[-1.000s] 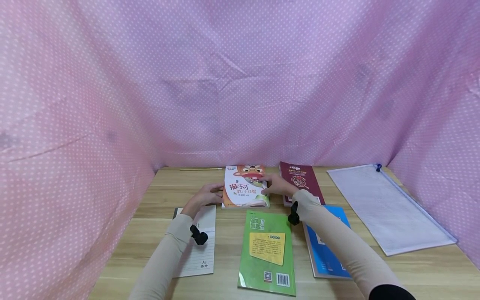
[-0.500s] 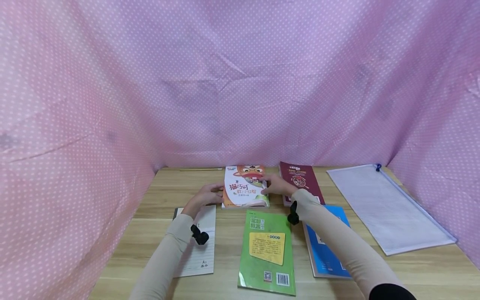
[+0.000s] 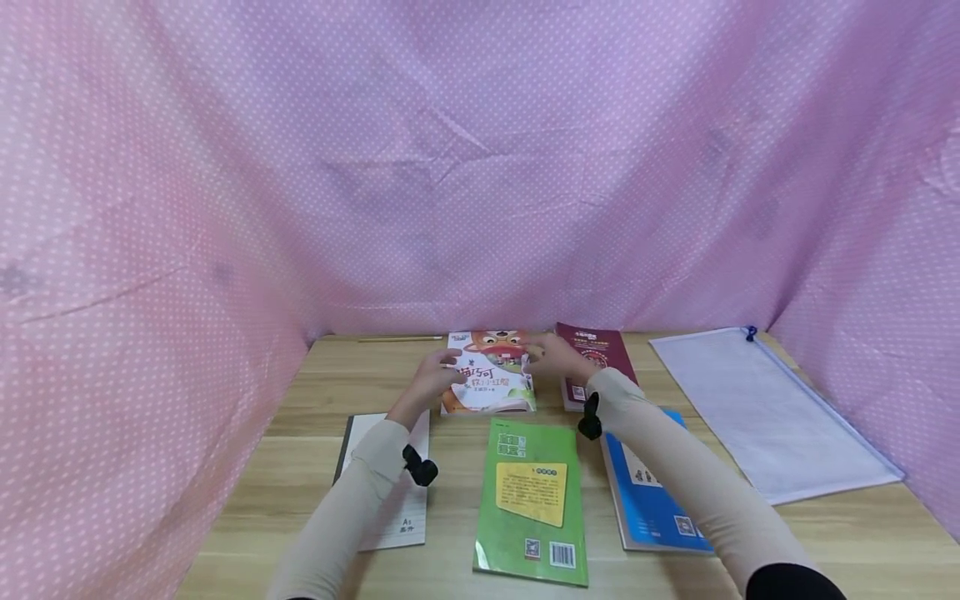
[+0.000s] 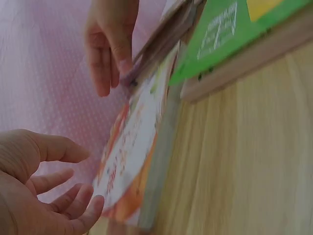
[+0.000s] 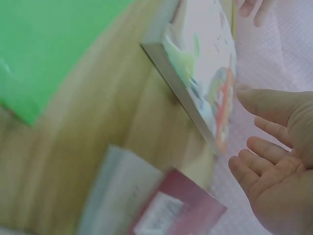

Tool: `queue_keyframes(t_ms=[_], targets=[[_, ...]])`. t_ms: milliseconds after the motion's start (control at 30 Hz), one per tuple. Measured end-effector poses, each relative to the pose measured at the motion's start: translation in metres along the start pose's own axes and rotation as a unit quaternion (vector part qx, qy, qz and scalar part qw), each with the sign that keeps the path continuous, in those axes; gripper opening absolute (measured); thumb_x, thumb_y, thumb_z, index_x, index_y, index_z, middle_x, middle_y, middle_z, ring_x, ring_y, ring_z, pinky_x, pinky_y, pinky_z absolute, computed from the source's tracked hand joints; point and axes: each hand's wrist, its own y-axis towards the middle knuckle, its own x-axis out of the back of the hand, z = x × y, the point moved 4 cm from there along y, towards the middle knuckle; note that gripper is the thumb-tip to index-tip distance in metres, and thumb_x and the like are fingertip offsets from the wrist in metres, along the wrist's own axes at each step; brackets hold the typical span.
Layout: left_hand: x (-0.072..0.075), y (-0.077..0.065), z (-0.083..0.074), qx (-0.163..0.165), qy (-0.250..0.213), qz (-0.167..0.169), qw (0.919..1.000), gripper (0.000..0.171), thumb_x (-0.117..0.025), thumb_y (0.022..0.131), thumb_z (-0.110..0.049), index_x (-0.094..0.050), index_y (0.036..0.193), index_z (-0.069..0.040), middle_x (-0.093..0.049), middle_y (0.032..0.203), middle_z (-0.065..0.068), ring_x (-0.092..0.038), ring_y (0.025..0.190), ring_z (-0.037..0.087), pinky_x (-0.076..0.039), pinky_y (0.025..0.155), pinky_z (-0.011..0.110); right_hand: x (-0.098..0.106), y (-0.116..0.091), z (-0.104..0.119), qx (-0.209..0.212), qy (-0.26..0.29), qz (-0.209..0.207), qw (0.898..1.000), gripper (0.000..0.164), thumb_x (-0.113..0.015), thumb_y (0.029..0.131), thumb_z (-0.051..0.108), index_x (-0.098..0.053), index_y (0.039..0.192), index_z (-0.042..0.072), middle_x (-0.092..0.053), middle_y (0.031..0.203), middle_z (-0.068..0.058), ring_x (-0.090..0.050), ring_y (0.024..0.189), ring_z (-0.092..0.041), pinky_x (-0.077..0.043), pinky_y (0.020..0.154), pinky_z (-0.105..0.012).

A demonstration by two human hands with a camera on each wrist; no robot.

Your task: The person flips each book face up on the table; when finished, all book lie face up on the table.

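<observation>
A white storybook with a red-and-orange cartoon animal (image 3: 489, 379) lies flat at the far middle of the table. My left hand (image 3: 431, 382) hovers at its left side, fingers spread and holding nothing; the left wrist view shows a gap between those fingers and the cover. Across the book's right edge is my right hand (image 3: 558, 358), loosely spread. In the right wrist view its fingers (image 5: 266, 159) are apart from the storybook (image 5: 205, 63). A maroon book (image 3: 611, 343) lies just right, partly hidden by the right hand. Both wrist views are somewhat blurred.
Nearer lie a green book (image 3: 536, 500), a blue book (image 3: 652, 508) partly under the right sleeve, and a white notebook (image 3: 401, 512) partly under the left sleeve. A white zip bag (image 3: 772, 417) lies at right, a pencil (image 3: 401, 339) at the back. Pink dotted cloth (image 3: 480, 208) surrounds the table.
Both hands have come off the storybook's sides and risen, the left moving right and away, the right slightly up. The storybook stays in its place; the view has shifted slightly.
</observation>
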Motion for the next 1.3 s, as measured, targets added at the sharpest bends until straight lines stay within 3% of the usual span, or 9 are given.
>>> queue_keyframes(t_ms=[200,400,633,833,1000,1167,1300], targets=[[-0.032,-0.007,-0.029,-0.061,-0.012,0.052,0.9967,0.061,-0.068,0.089,0.002,-0.05,0.146,-0.001,-0.053,0.14,0.029,-0.059,0.123,0.038,-0.056,0.102,0.044,0.027,-0.009,-0.001,0.006,-0.01,-0.013,1.0,0.063,-0.072,0.093,0.014,-0.047,0.15,0.002,-0.046,0.154,-0.024,-0.052,0.13,-0.047,-0.047,0.11,-0.057],[-0.066,-0.008,-0.044,-0.096,-0.034,0.086,0.9911,0.06,-0.069,0.087,0.004,-0.052,0.144,0.001,-0.056,0.137,0.03,-0.062,0.118,0.037,-0.059,0.094,0.038,0.054,-0.017,-0.02,0.012,-0.021,-0.032,0.999,0.066,-0.074,0.092,0.015,-0.046,0.149,-0.002,-0.047,0.152,-0.028,-0.045,0.139,-0.047,-0.04,0.116,-0.059],[-0.101,-0.007,-0.05,-0.105,-0.059,0.113,0.9863,0.062,-0.069,0.087,0.004,-0.05,0.146,0.0,-0.054,0.139,0.032,-0.062,0.119,0.039,-0.059,0.096,0.037,0.076,-0.033,-0.044,-0.015,-0.026,-0.046,0.999,0.064,-0.07,0.093,0.007,-0.044,0.15,-0.003,-0.051,0.145,-0.034,-0.057,0.125,-0.05,-0.05,0.105,-0.059],[-0.126,-0.004,-0.049,-0.101,-0.06,0.107,0.9873,0.062,-0.072,0.086,0.001,-0.05,0.145,0.002,-0.056,0.136,0.031,-0.062,0.115,0.037,-0.06,0.092,0.039,0.086,-0.046,-0.061,-0.025,-0.013,-0.05,0.998,0.065,-0.07,0.092,0.003,-0.042,0.15,-0.006,-0.046,0.149,-0.035,-0.046,0.136,-0.054,-0.041,0.113,-0.064],[-0.143,0.001,-0.045,-0.083,-0.077,0.108,0.9877,0.066,-0.076,0.086,0.0,-0.048,0.146,0.003,-0.057,0.134,0.027,-0.061,0.118,0.037,-0.06,0.093,0.044,0.088,-0.054,-0.077,-0.034,-0.014,-0.052,0.998,0.066,-0.07,0.091,0.002,-0.042,0.15,-0.007,-0.049,0.146,-0.035,-0.045,0.136,-0.054,-0.039,0.113,-0.066],[-0.155,0.007,-0.042,-0.083,-0.067,0.109,0.9884,0.07,-0.081,0.084,-0.005,-0.049,0.146,0.001,-0.058,0.131,0.022,-0.062,0.114,0.032,-0.062,0.088,0.035,0.089,-0.059,-0.09,-0.039,-0.009,-0.049,0.998,0.068,-0.073,0.09,0.004,-0.043,0.15,-0.006,-0.049,0.146,-0.034,-0.046,0.136,-0.054,-0.04,0.112,-0.066],[-0.161,0.01,-0.04,-0.079,-0.057,0.106,0.9896,0.073,-0.082,0.082,-0.004,-0.048,0.147,-0.001,-0.059,0.128,0.02,-0.063,0.11,0.027,-0.061,0.086,0.031,0.088,-0.063,-0.1,-0.068,-0.014,-0.042,0.997,0.07,-0.074,0.091,0.009,-0.041,0.15,-0.006,-0.045,0.15,-0.033,-0.039,0.141,-0.053,-0.034,0.116,-0.067]])
